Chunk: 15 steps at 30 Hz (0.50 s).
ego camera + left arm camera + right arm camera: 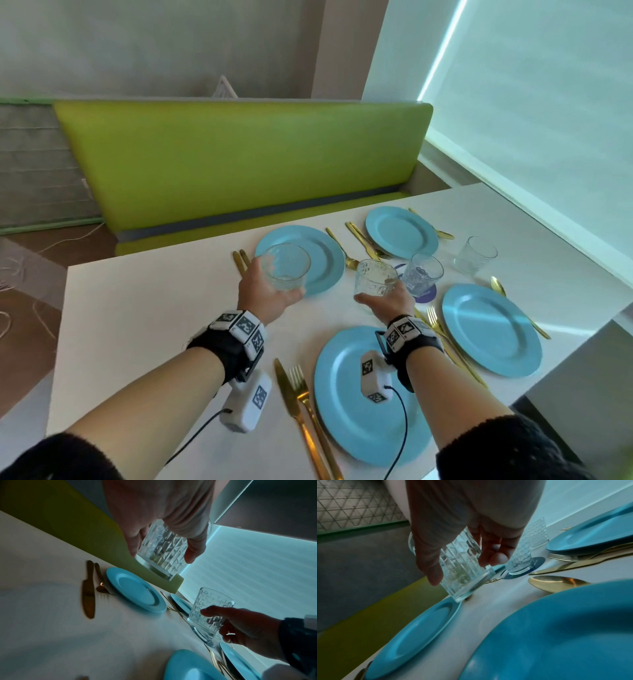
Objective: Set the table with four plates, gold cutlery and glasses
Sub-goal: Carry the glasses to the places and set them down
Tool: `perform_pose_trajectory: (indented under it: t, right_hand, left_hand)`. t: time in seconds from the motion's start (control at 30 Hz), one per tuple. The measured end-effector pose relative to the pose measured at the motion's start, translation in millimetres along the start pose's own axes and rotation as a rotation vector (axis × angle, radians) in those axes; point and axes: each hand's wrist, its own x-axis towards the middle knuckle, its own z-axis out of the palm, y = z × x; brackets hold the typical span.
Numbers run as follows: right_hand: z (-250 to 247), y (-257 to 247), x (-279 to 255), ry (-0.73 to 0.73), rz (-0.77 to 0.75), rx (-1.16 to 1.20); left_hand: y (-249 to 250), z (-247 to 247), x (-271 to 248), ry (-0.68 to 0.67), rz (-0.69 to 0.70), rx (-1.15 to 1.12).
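Observation:
Several blue plates lie on the white table [144, 308]: a near one [346, 411], a right one [493, 329], a far left one [325, 260] and a far right one [400, 231]. Gold cutlery [301, 407] lies beside each. My left hand [270, 284] grips a cut-glass tumbler [286, 265] above the far left plate's near edge; the left wrist view shows the tumbler [163, 550] lifted off the table. My right hand [383, 301] holds a second tumbler [375, 278] in the middle of the table, tilted in the right wrist view [462, 566].
Two more glasses stand behind my right hand: one [423, 274] on a dark blue coaster [426, 294], another [474, 255] further right. A green bench [239, 161] runs along the table's far side. A window blind [548, 120] fills the right.

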Motion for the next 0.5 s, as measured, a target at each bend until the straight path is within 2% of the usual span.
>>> perform_pose_trajectory:
  t: [0.23, 0.5]
  right_hand:
    - [-4.8, 23.7, 37.1, -0.012, 0.041, -0.046]
    - [0.7, 34.2, 56.7, -0.054, 0.069, -0.062]
  left_hand:
    - [9.1, 37.0, 11.2, -0.043, 0.003, 0.070]
    - [8.2, 53.5, 16.6, -0.063, -0.017, 0.126]
